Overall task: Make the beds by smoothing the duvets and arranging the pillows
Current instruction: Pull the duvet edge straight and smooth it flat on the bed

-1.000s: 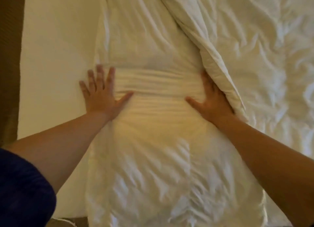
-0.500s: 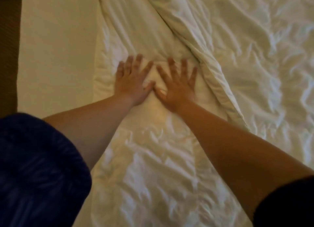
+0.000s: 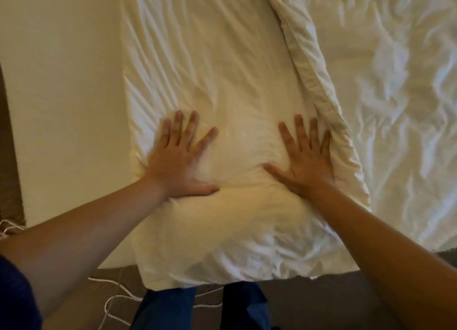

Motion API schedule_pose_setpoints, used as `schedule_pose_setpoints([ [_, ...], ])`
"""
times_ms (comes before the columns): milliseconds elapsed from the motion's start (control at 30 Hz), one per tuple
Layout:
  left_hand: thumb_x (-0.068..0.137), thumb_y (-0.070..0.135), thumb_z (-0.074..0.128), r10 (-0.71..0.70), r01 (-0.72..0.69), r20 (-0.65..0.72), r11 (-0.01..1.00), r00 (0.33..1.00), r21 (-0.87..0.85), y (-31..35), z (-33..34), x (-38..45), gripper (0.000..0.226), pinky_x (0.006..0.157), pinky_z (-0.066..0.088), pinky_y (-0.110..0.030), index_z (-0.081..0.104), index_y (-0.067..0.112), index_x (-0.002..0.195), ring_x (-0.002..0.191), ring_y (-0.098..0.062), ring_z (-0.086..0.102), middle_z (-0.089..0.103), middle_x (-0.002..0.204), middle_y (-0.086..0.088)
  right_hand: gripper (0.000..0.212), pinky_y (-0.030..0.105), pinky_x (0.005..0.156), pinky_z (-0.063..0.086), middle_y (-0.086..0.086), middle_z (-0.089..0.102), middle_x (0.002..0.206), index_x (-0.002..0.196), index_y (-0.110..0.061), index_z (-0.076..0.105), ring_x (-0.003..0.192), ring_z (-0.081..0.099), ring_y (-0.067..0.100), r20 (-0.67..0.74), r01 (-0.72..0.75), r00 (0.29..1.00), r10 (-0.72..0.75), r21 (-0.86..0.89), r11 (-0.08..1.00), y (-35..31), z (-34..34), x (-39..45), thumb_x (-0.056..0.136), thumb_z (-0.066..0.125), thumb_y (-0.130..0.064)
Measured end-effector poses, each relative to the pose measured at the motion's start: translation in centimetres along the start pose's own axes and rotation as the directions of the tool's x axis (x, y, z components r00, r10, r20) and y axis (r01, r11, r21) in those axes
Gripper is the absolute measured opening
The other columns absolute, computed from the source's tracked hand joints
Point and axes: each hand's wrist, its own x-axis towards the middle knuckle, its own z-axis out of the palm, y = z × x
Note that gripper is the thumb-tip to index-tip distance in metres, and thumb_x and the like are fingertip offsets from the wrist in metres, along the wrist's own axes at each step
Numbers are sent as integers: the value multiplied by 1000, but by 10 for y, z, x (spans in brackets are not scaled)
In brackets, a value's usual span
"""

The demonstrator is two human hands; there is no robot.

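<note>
Pillow (image 3: pixel 222 107), white and long, lies lengthwise on the bed from twelve to six o'clock, its near end just overhanging the mattress edge. Fine creases fan across its case, denser at the near end. Left hand (image 3: pixel 178 161) presses flat at nine o'clock of its middle, fingers straight and spread; right hand (image 3: pixel 305 161) likewise at three o'clock, beside the rumpled duvet (image 3: pixel 395 107), whose folded hem touches the pillow. Bare sheet (image 3: pixel 61 94) lies at nine o'clock.
</note>
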Motion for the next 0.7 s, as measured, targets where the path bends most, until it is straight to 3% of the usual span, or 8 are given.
schedule_pose_setpoints([
  [133, 56, 104, 47, 89, -89, -23, 996, 996, 3, 3, 16, -44, 127, 121, 10, -68, 26, 36, 161, 154, -51, 0, 4, 170, -22, 112, 58, 127, -9, -7, -28, 171, 163, -43, -15, 155, -30, 32, 13, -77, 997, 77, 21, 997, 11, 18, -46, 79, 35, -98],
  [300, 52, 108, 42, 169, -175, 106, 984, 980, 47, -3, 8, -62, 138, 120, 7, -71, 13, 32, 164, 154, -49, -10, -7, 171, -18, 118, 53, 127, -5, -8, -36, 167, 159, -50, -21, 158, -20, 35, 49, -214, 976, 211, 75, 974, 21, 26, -84, 71, 38, -103],
  [433, 52, 110, 38, 178, -200, 232, 977, 956, 77, -7, -3, -80, 142, 122, 3, -67, -6, 34, 163, 153, -44, -22, -23, 168, -14, 117, 62, 126, -6, -3, -37, 167, 159, -47, -24, 158, -23, 28, 64, -275, 960, 273, 29, 961, 33, 34, -124, 71, 29, -105],
  [567, 53, 109, 34, 66, -82, 327, 996, 943, 36, 0, -21, -78, 131, 122, -10, -63, -18, 49, 157, 150, -34, -34, -34, 165, -4, 115, 68, 123, -8, -3, -29, 171, 160, -43, -24, 159, -20, 20, 71, -316, 946, 315, -1, 949, 45, 36, -160, 74, 21, -105],
  [700, 65, 104, 29, -17, 34, 172, 994, 985, -99, 46, -23, -71, 111, 120, -6, -68, 0, 53, 159, 156, -38, -17, -13, 172, 1, 106, 66, 122, -11, -1, -6, 175, 166, -40, -4, 160, -15, 31, -49, -308, 949, 311, 57, 950, -1, 25, -147, 80, 17, -99],
])
